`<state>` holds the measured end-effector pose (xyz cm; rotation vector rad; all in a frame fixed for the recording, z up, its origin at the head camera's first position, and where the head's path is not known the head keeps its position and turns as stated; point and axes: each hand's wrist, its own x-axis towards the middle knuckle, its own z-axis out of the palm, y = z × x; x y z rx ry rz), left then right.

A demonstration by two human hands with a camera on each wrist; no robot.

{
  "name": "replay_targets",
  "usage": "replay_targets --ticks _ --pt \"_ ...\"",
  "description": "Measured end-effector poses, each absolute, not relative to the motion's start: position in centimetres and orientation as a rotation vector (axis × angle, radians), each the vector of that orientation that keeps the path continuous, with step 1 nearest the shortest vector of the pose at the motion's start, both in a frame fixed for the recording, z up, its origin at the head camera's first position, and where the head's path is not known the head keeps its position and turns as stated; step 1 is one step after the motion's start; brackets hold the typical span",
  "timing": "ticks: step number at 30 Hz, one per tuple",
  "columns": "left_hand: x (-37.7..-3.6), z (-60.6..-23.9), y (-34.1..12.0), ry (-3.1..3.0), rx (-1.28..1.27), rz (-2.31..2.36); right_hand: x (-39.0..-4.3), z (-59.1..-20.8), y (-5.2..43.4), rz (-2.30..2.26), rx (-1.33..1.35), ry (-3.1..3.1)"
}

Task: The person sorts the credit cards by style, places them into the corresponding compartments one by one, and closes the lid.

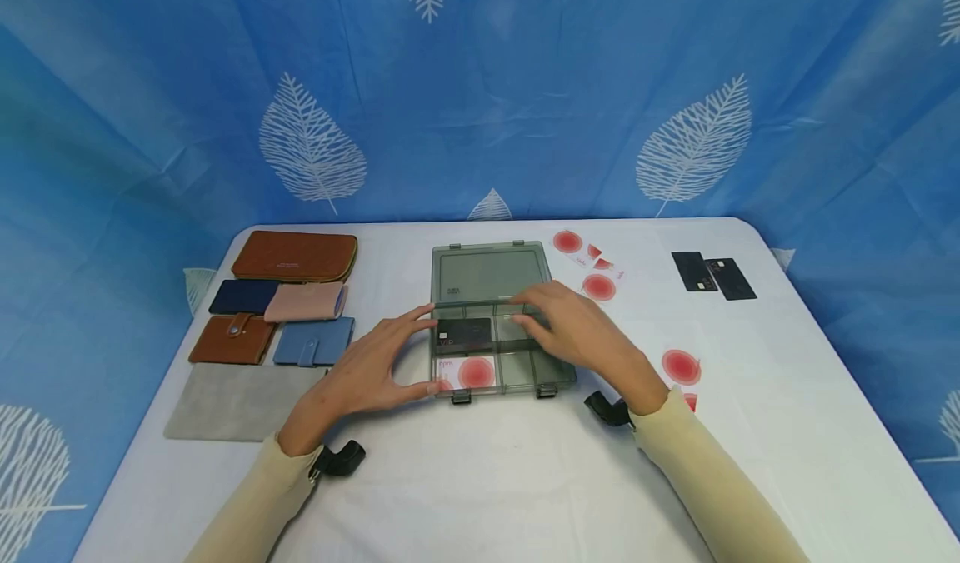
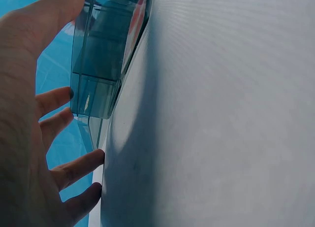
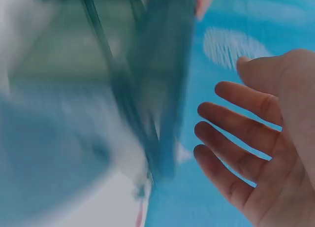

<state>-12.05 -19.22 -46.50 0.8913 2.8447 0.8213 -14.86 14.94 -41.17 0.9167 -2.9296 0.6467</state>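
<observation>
A translucent grey-green compartment box [image 1: 517,371] lies with its lid [image 1: 487,271] folded back. One left compartment holds a black card [image 1: 463,332] marked VIP; a white card with a red circle [image 1: 467,372] fills the one in front. My left hand [image 1: 375,363] spans the box's left side with fingers spread, thumb at the front corner; the left wrist view shows thumb and a fingertip touching the clear wall [image 2: 101,49]. Above the right compartments hovers my right hand [image 1: 577,330], fingers loosely bent and holding nothing. In the right wrist view the box is blurred, apart from that hand [image 3: 266,138].
Wallets and card holders lie at left, among them a brown zip wallet [image 1: 294,255], a blue holder [image 1: 313,342] and a grey flat pouch [image 1: 232,401]. Red-and-white cards [image 1: 598,286] lie right of the box. Two black cards [image 1: 693,271] rest farther right.
</observation>
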Motion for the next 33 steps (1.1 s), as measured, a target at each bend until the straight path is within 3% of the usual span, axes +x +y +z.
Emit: replay_targets --ticks 10,17,25,33 --pt "-12.0 -46.4 -19.1 2.847 0.897 0.81 -18.3 -40.5 22.9 0.708 0.625 -2.989" --pt "-12.0 -46.4 -19.0 2.857 0.897 0.787 -20.8 -41.4 27.2 0.737 0.622 -3.109" --pt "-12.0 -46.3 -19.2 2.848 0.884 0.798 -22.7 -42.7 29.2 0.706 0.805 -3.151" --pt "-12.0 -46.5 -19.3 2.862 0.885 0.784 -21.6 -42.4 29.5 0.599 0.673 -3.228"
